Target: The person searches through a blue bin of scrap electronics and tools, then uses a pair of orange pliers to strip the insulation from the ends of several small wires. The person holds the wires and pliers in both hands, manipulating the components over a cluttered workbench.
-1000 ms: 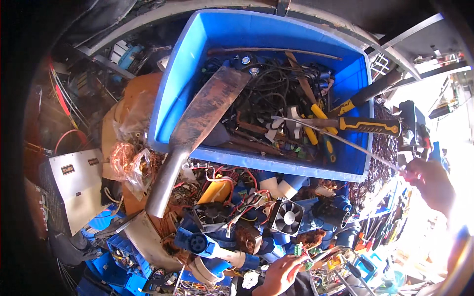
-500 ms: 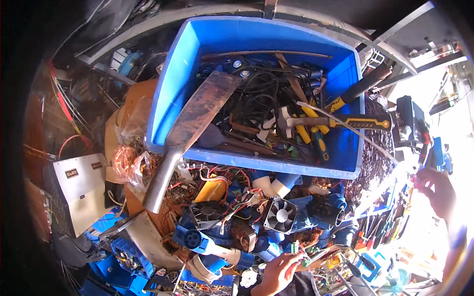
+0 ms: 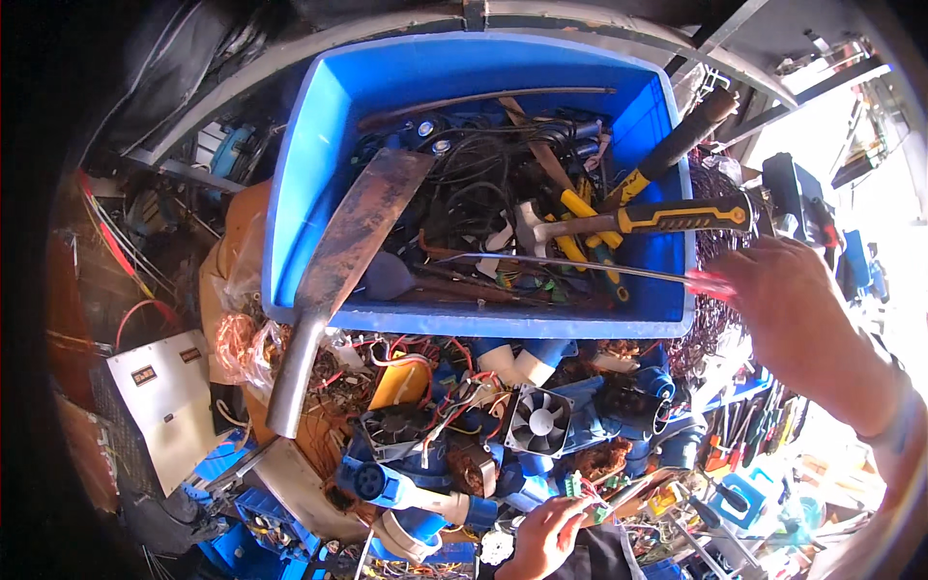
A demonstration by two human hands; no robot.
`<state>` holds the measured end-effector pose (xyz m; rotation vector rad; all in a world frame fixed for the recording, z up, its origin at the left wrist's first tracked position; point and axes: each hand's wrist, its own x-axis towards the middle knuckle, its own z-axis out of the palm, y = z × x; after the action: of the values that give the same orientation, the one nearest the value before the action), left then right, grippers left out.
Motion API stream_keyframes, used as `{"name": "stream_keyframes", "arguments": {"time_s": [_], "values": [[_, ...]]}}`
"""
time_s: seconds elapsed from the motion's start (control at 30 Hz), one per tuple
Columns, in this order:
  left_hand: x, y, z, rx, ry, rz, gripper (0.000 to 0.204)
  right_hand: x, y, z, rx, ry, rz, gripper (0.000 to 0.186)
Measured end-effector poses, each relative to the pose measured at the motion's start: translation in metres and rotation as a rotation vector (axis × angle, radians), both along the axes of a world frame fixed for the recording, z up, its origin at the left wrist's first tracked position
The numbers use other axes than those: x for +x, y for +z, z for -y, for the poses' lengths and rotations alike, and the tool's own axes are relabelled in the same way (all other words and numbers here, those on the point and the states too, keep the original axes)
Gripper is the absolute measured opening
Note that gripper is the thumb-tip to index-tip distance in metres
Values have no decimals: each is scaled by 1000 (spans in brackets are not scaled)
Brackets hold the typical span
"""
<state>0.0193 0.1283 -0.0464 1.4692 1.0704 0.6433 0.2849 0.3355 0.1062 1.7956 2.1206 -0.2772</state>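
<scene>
My right hand (image 3: 797, 319) is closed around the red handle of a long, thin-shafted screwdriver (image 3: 580, 263). Its shaft lies over the right and middle part of a blue bin (image 3: 483, 322), below a hammer (image 3: 677, 215) with a black and yellow grip. At the lower middle, the fingers of my left hand (image 3: 543, 543) pinch a small green connector (image 3: 577, 485) with thin wires attached. A broad rusty blade (image 3: 358, 232) with a tubular metal handle leans over the bin's front left corner.
Black cables (image 3: 488, 164) and tools fill the bin. In front of it lie a cooling fan (image 3: 539, 421), blue plugs (image 3: 382, 481), loose wires and scrap. Copper wire (image 3: 235, 343) and a pale metal panel (image 3: 164, 401) sit left. Several pliers (image 3: 749, 435) stand at the right.
My right hand has come in from the right with the screwdriver, whose shaft now lies lower and flatter over the bin. The view has shifted slightly. My left hand keeps its pinch.
</scene>
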Motion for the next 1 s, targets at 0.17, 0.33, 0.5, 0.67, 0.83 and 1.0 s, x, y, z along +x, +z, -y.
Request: {"name": "stream_keyframes", "arguments": {"time_s": [0.17,0.33,0.5,0.67,0.83,1.0], "values": [[-1,-1,6,-48,33,-51,28,-28,-51,-28,-31,140,-114,16],[-2,0,-1,-9,-5,-22,27,-45,-76,-35,-99,148,-140,19],[-2,-1,-2,-1,-15,-18,26,-38,-107,-30,-49,138,-346,31],[-4,-2,-1,5,-10,-10,27,-14,-85,-6,152,61,-389,27],[-3,2,-2,5,10,-3,27,20,-52,27,121,-70,-450,22],[-1,-1,-7,52,-17,-5,27,39,-45,72,288,-80,-440,14]]}}
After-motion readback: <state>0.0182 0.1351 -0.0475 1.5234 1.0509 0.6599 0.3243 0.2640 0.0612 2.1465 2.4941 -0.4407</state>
